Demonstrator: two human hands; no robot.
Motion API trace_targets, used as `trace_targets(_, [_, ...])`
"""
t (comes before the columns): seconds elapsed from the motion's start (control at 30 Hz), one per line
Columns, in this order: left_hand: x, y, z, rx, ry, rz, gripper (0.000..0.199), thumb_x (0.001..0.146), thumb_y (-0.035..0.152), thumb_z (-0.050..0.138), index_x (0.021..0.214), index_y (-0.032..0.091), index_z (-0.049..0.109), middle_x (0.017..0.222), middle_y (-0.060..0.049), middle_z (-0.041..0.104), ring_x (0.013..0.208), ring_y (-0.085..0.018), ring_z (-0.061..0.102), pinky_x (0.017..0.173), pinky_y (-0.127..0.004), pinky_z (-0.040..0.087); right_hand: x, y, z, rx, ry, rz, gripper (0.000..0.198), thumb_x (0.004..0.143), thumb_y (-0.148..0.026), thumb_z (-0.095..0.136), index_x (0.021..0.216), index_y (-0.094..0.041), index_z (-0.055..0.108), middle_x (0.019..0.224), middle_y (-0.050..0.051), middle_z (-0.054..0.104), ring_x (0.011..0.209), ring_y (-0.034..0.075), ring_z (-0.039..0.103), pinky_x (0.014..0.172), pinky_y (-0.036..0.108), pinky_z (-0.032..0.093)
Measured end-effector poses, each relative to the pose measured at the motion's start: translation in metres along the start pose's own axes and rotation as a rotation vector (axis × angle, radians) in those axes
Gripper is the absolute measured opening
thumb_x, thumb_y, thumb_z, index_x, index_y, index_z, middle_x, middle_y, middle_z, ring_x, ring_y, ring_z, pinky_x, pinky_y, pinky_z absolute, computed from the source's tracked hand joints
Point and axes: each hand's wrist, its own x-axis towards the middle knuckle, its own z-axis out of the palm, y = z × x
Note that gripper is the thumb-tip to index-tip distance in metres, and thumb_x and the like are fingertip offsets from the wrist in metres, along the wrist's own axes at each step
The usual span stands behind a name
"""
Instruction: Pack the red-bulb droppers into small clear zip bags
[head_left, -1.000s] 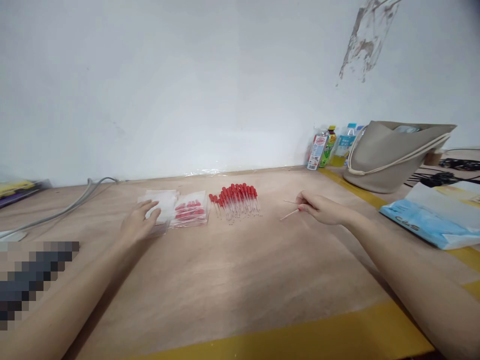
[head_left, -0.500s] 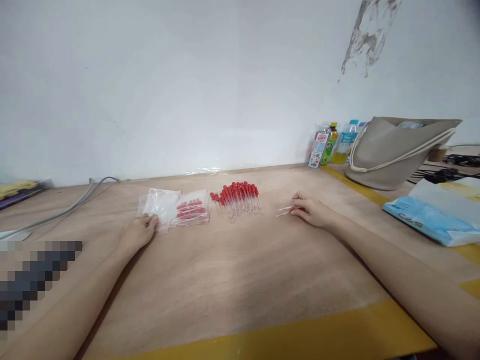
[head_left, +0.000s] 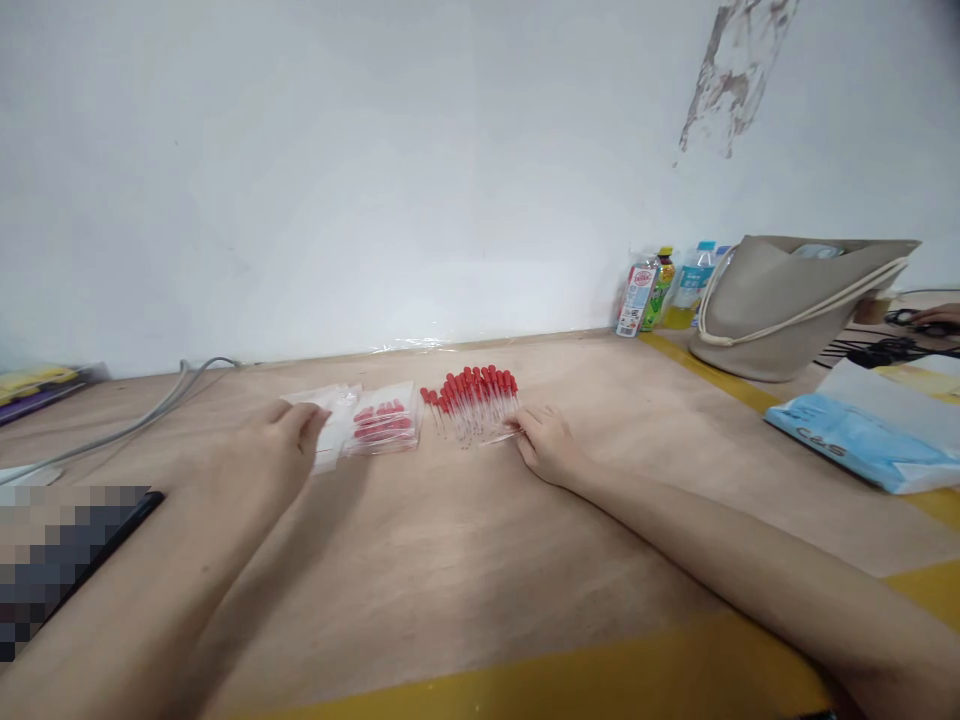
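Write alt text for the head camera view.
A person's right hand touches a row of red-capped droppers on a wooden table, while the left hand grips a clear plastic bag.

bags (head_left: 352, 422) left of droppers (head_left: 472, 400), tote (head_left: 780, 305) far right

Pixelated patch (head_left: 52, 560) at left edge, unreadable.

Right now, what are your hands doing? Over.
Left hand gripping empty bag. Right hand at droppers. Filled bag between. Nothing blocking.
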Motion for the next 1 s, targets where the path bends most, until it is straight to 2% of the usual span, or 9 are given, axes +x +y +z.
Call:
trace_targets(0.07, [-0.014,0.025,-0.004,-0.203,-0.09,0.064,0.028,0.09,0.037,0.038,0.101,0.019,0.056,0.092,-0.005,0.061,0.07,-0.019,0.057,0.062,-0.028,0.038,0.01,0.003,0.004,0.009,0.04,0.123,0.024,0.079,-0.013,0.043,0.1,-0.015,0.054,0.091,0.009,0.062,0.083,0.02,0.055,0.074,0.031,0.035])
trace_targets(0.17, [-0.037,0.06,0.001,-0.634,-0.407,0.251,0.03,0.088,0.04,0.041,0.108,0.019,0.049,0.08,-0.003,0.062,0.072,-0.019,0.058,0.065,-0.03,0.042,0.031,0.01,0.008,0.111,0.058,0.395,0.026,0.078,-0.021,0.045,0.103,-0.018,0.05,0.085,0.005,0.063,0.076,0.018,0.056,0.068,0.029,0.038])
trace_targets(0.3, [-0.049,0.076,0.012,-1.217,-0.877,0.146,0.045,0.09,0.052,0.03,0.117,0.019,0.042,0.093,-0.007,0.061,0.08,-0.018,0.061,0.067,-0.032,0.05,0.063,0.018,0.014,0.251,0.063,0.707,0.023,0.075,-0.029,0.05,0.095,-0.019,0.047,0.077,0.003,0.063,0.072,0.017,0.057,0.062,0.026,0.039])
trace_targets(0.4, [-0.045,0.068,0.016,-1.233,-0.729,0.388,0.039,0.091,0.045,0.035,0.123,0.022,0.042,0.116,-0.009,0.054,0.105,-0.021,0.053,0.088,-0.039,0.045,0.076,0.018,0.021,0.253,0.07,0.758,0.022,0.073,-0.031,0.051,0.092,-0.02,0.046,0.079,0.004,0.063,0.073,0.017,0.057,0.061,0.026,0.04])
trace_targets(0.5, [-0.042,0.06,0.019,-0.941,-0.572,0.852,0.043,0.085,0.041,0.051,0.124,0.024,0.047,0.135,-0.007,0.041,0.124,-0.026,0.036,0.104,-0.045,0.026,0.083,0.013,0.028,0.211,0.054,0.78,0.021,0.073,-0.032,0.052,0.091,-0.021,0.047,0.082,0.004,0.062,0.077,0.018,0.057,0.063,0.028,0.04])
trace_targets(0.57, [-0.045,0.059,0.023,-0.79,-0.565,0.993,0.05,0.083,0.044,0.052,0.129,0.026,0.042,0.141,-0.007,0.032,0.128,-0.028,0.029,0.105,-0.047,0.022,0.086,0.009,0.031,0.187,0.047,0.793,0.022,0.072,-0.033,0.054,0.09,-0.021,0.047,0.085,0.005,0.061,0.08,0.02,0.056,0.066,0.03,0.041])
trace_targets(0.77, [-0.059,0.069,0.024,-0.579,-0.436,0.86,0.045,0.089,0.044,0.041,0.132,0.03,0.037,0.139,-0.006,0.035,0.125,-0.028,0.033,0.099,-0.048,0.029,0.075,0.01,0.019,0.199,0.104,0.664,0.028,0.076,-0.035,0.051,0.095,-0.014,0.05,0.103,0.012,0.048,0.089,0.019,0.053,0.081,0.033,0.042])
trace_targets(0.9, [-0.062,0.076,0.016,-0.588,-0.361,0.77,0.039,0.089,0.042,0.041,0.126,0.027,0.046,0.123,-0.009,0.047,0.108,-0.026,0.046,0.09,-0.045,0.037,0.032,0.018,-0.001,0.233,0.147,0.378,0.024,0.085,-0.023,0.036,0.096,-0.013,0.055,0.096,0.011,0.046,0.095,0.018,0.049,0.088,0.032,0.039])
trace_targets(1.0, [-0.06,0.081,0.02,-0.682,-0.352,0.728,0.036,0.09,0.038,0.042,0.123,0.026,0.048,0.122,-0.008,0.047,0.108,-0.025,0.046,0.092,-0.042,0.037,-0.006,0.025,-0.017,0.309,0.013,0.194,0.026,0.084,-0.023,0.042,0.105,-0.016,0.055,0.084,0.006,0.051,0.082,0.016,0.051,0.078,0.032,0.043])
